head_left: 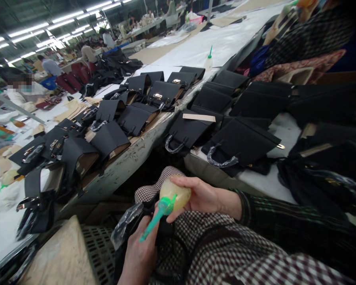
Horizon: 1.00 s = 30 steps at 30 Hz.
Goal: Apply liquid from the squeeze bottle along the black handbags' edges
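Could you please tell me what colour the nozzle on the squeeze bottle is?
The nozzle is teal green, best seen in the head view.

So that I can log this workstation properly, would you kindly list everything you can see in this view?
black handbags with gold-coloured clasps: many, overlapping, black, in rows on both tables
white-covered work tables: two, white, running ahead
dark red handbags: several, dark red, far left
upright glue bottle with green nozzle: one, pale, on the right table
tan cardboard strip: one, tan, on a handbag
slotted plastic crate: one, black, lower left
co-workers: several, along the far tables
pale squeeze bottle with green nozzle: one, yellowish, in the right hand
black handbag with plastic-wrapped handle: one, black, in the left hand
right hand: one, gripping the bottle
left hand: one, lower centre
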Each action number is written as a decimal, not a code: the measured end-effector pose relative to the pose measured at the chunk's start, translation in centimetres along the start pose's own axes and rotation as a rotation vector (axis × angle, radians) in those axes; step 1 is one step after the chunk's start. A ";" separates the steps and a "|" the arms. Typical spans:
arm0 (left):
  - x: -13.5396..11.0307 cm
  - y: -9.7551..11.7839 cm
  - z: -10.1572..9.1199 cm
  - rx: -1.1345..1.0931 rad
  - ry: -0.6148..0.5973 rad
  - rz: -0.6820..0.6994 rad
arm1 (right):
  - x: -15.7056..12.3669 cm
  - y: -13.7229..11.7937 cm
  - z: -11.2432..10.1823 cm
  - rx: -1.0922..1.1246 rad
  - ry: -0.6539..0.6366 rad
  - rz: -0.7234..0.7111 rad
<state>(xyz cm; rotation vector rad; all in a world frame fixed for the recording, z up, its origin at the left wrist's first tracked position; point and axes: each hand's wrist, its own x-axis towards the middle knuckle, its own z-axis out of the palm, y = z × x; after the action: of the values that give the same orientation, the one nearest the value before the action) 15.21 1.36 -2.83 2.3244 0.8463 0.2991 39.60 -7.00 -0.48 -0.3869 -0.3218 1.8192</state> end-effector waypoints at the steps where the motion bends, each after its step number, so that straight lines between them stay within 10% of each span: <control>1: -0.1 -0.1 -0.1 0.053 -0.028 0.012 | 0.1 -0.2 -0.1 0.003 -0.016 0.032; 10: -0.7 -1.9 -3.9 -0.147 0.012 -0.041 | -0.9 -0.7 -0.9 -0.057 0.144 -0.003; 19: -5.3 -2.1 -16.0 -0.461 0.103 -0.435 | -2.4 -6.6 0.3 -0.047 0.492 -0.721; 23: -5.5 -1.9 -15.3 -0.742 0.126 -0.579 | -2.6 -7.4 0.5 -0.206 0.579 -0.882; 30: -2.8 -2.3 -11.2 -0.956 0.057 -0.688 | -2.9 -3.0 2.0 -0.544 0.435 -0.461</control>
<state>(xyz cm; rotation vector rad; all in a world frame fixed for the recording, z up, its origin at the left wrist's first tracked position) 7.42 6.39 4.34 1.0804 1.1435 0.3571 42.14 -9.00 2.82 -0.9826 -0.5480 1.1391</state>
